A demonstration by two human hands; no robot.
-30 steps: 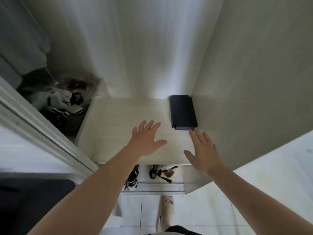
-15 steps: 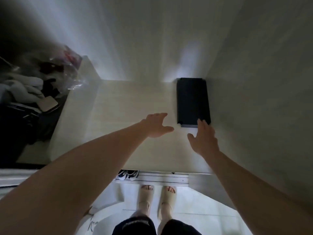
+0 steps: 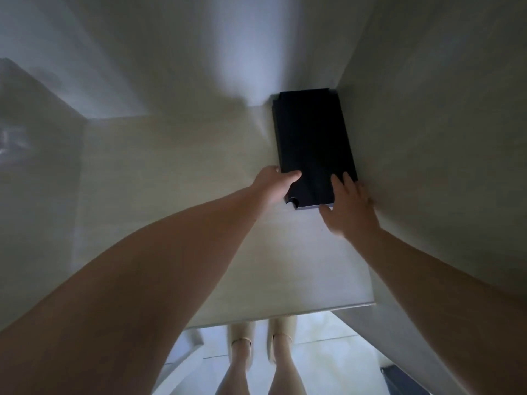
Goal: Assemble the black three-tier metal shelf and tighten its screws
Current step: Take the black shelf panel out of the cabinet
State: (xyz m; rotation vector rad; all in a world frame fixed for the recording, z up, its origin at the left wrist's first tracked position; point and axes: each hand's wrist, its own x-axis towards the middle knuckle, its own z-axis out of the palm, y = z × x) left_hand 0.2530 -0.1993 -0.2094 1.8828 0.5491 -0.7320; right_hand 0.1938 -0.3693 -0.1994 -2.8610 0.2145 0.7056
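Black shelf tray (image 3: 313, 143) — flat on cabinet top (image 3: 171, 181) | left hand (image 3: 275, 186) grips near-left corner, thumb on top | right hand (image 3: 352, 208) — fingers (image 3: 347, 182) straight over near-right corner

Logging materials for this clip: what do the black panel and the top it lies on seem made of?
The black panel: probably matt painted sheet metal, by thin folded rim and notched corner. The cabinet top: seemingly pale wood-grain laminate, by faint streaks and thin front edge. Dim light leaves both open.
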